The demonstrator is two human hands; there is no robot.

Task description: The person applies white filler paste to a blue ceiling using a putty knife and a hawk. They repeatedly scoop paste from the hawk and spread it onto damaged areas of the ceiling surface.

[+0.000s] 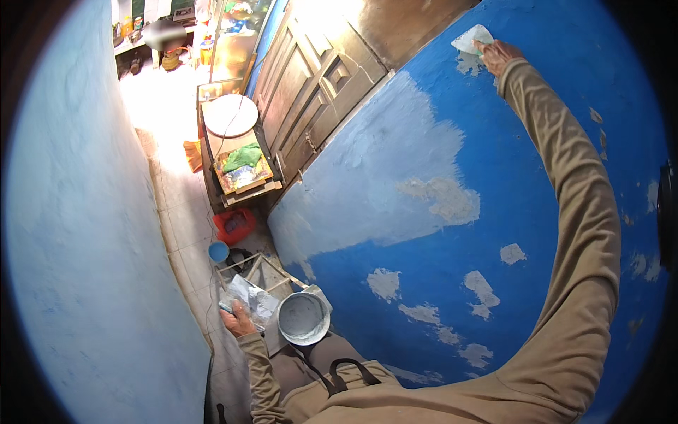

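pale blue paint covers the left-hand wall (78, 212), with tiled floor (187, 240) along its foot. next come a blue tub (218, 251) and, just beyond it, a red bag (236, 227). the left hand (238, 320) grips the near edge of a flat plate (256, 300) smeared with white paste. just right of that is a grey bucket (304, 318). farther right, pale grey patches (480, 293) mark a bright blue wall (438, 261); high on it, a whitish scraper (472, 39) lies against the surface, the right hand (498, 56) closed round its handle.
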